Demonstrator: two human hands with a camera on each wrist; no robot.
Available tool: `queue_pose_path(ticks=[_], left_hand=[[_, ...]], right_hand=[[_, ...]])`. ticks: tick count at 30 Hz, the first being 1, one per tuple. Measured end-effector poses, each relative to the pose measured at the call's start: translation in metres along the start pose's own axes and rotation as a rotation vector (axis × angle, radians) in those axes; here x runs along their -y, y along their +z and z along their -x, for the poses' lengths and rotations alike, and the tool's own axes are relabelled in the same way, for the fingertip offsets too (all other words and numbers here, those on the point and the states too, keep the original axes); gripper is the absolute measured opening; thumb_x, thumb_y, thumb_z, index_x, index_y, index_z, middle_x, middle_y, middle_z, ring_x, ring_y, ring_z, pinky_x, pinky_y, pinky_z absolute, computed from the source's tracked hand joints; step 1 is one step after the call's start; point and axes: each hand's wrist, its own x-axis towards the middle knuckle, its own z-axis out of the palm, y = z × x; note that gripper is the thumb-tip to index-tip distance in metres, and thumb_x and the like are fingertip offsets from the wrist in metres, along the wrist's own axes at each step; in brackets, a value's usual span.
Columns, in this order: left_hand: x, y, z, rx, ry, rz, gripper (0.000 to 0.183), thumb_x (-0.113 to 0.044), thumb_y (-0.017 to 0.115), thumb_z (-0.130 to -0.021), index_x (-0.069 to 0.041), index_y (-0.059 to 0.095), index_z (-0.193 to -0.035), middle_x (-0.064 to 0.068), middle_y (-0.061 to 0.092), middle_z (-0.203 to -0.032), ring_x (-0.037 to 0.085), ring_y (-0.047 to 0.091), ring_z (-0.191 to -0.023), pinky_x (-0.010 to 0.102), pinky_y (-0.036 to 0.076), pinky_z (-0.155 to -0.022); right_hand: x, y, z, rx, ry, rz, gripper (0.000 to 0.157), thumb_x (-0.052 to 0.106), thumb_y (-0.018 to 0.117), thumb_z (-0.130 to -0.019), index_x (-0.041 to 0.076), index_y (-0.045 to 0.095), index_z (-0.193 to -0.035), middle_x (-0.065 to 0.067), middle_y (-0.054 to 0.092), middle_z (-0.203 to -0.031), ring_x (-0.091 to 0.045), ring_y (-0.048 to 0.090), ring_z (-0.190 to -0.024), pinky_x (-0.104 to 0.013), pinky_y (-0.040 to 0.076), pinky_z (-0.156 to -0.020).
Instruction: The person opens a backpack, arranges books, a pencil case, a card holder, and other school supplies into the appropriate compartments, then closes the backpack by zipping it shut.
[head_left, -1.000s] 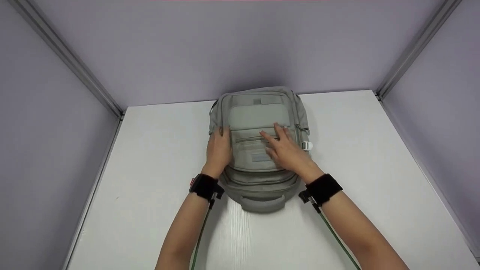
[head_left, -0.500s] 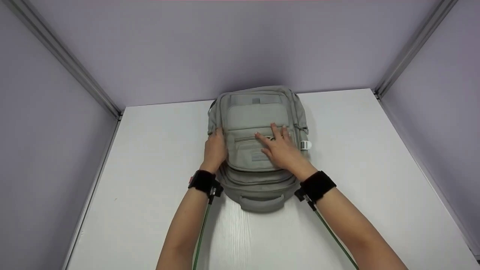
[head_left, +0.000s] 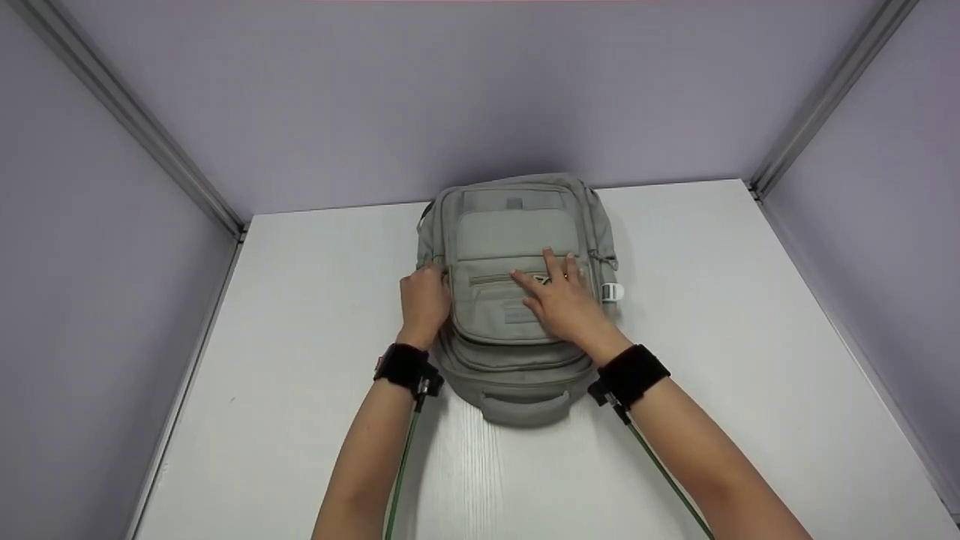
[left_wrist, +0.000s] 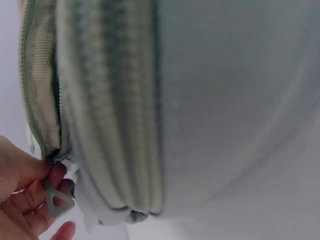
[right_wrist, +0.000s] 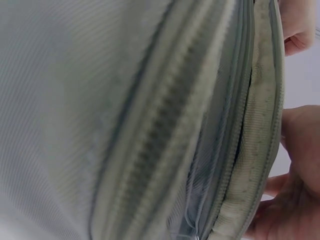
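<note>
A grey-green backpack point(head_left: 517, 232) lies front up on the white table, its carry handle point(head_left: 525, 407) towards me. At the pack's left side, my left hand point(head_left: 425, 304) has its fingers curled. In the left wrist view its thumb and fingers pinch a grey triangular zipper pull point(left_wrist: 50, 202) at the end of a parted zipper point(left_wrist: 25, 100). My right hand point(head_left: 566, 304) rests on the front pocket with fingers spread, partly covering the pocket's short zipper point(head_left: 490, 279). The right wrist view shows the parted zipper edge point(right_wrist: 277, 100) near the right hand point(right_wrist: 300, 170).
Pale walls point(head_left: 495, 90) stand behind and on both sides of the table point(head_left: 300, 300). A white buckle point(head_left: 613, 292) sticks out at the pack's right side. Green cables point(head_left: 400, 472) run from the black wrist bands point(head_left: 634, 375) towards me.
My left hand has slid off the front's left edge to the pack's side, and its fingers have curled in. The right hand has shifted slightly left and settled on the pocket.
</note>
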Motion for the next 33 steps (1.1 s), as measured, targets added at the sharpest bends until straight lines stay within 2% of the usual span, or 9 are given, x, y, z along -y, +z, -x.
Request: queue_pose_path(ticks=[5,8,12,15,17,21,25,30,33], left_hand=[[-0.012,-0.005,0.005,-0.011,0.021,-0.099,0.023,0.002,0.058,-0.091,-0.001,0.065,-0.069,0.017,0.063,-0.069,0.034,0.063,-0.068,0.051,0.045,-0.071],[-0.016,-0.006,0.009,0.006,0.016,-0.064,0.022,0.005,0.058,-0.089,0.0,0.065,-0.07,0.018,0.062,-0.069,0.035,0.062,-0.065,0.048,0.048,-0.065],[-0.018,-0.008,0.015,0.068,-0.006,0.029,0.018,0.006,0.057,-0.09,0.004,0.065,-0.075,0.021,0.063,-0.074,0.036,0.064,-0.067,0.045,0.052,-0.06],[-0.02,-0.01,0.021,0.109,-0.017,0.039,0.017,0.006,0.057,-0.091,0.004,0.064,-0.075,0.021,0.062,-0.072,0.035,0.065,-0.065,0.043,0.052,-0.056],[-0.021,-0.012,0.025,0.132,-0.012,0.008,0.019,0.006,0.058,-0.09,0.003,0.063,-0.072,0.02,0.062,-0.069,0.033,0.064,-0.062,0.042,0.051,-0.054],[-0.023,-0.017,0.032,0.169,0.048,-0.105,0.022,0.005,0.062,-0.087,0.001,0.062,-0.066,0.018,0.062,-0.066,0.03,0.064,-0.059,0.041,0.051,-0.053],[-0.025,-0.024,0.039,0.201,0.116,-0.208,0.016,0.003,0.065,-0.085,0.002,0.064,-0.069,0.019,0.066,-0.069,0.033,0.065,-0.061,0.044,0.052,-0.055],[-0.026,-0.03,0.051,0.246,0.147,-0.232,0.01,0.003,0.065,-0.085,0.004,0.067,-0.075,0.021,0.067,-0.072,0.034,0.066,-0.063,0.045,0.052,-0.054],[-0.028,-0.032,0.057,0.248,0.186,-0.242,0.009,0.005,0.065,-0.084,0.005,0.068,-0.076,0.02,0.067,-0.072,0.033,0.066,-0.061,0.045,0.052,-0.053]], right_hand=[[0.001,0.001,-0.002,0.001,0.012,0.023,0.048,0.04,0.041,-0.105,0.035,0.035,-0.153,-0.024,0.002,-0.16,-0.059,0.002,-0.139,-0.068,0.014,-0.108],[0.001,0.003,-0.002,-0.018,0.025,0.03,0.048,0.04,0.042,-0.105,0.034,0.037,-0.152,-0.024,0.004,-0.16,-0.06,0.004,-0.138,-0.069,0.016,-0.107],[0.001,0.006,0.0,-0.038,0.049,0.056,0.047,0.041,0.044,-0.104,0.035,0.039,-0.151,-0.024,0.007,-0.16,-0.06,0.007,-0.138,-0.07,0.019,-0.105],[0.001,0.007,0.0,-0.046,0.06,0.069,0.047,0.041,0.044,-0.104,0.035,0.04,-0.15,-0.024,0.007,-0.16,-0.059,0.007,-0.138,-0.07,0.02,-0.105],[0.002,0.007,0.0,-0.048,0.064,0.068,0.047,0.041,0.044,-0.104,0.036,0.04,-0.15,-0.023,0.007,-0.16,-0.059,0.007,-0.139,-0.07,0.019,-0.105],[0.002,0.007,-0.001,-0.04,0.071,0.058,0.047,0.042,0.044,-0.104,0.036,0.039,-0.15,-0.023,0.006,-0.161,-0.059,0.005,-0.139,-0.07,0.018,-0.106],[0.002,0.007,-0.001,-0.04,0.07,0.055,0.047,0.041,0.045,-0.104,0.036,0.04,-0.15,-0.023,0.007,-0.16,-0.059,0.006,-0.139,-0.07,0.018,-0.105],[0.002,0.007,-0.001,-0.046,0.064,0.063,0.047,0.041,0.045,-0.104,0.036,0.039,-0.151,-0.024,0.007,-0.16,-0.06,0.007,-0.138,-0.071,0.019,-0.104],[0.002,0.006,-0.001,-0.049,0.063,0.055,0.047,0.039,0.044,-0.105,0.036,0.039,-0.151,-0.024,0.006,-0.16,-0.059,0.006,-0.138,-0.07,0.019,-0.105]])
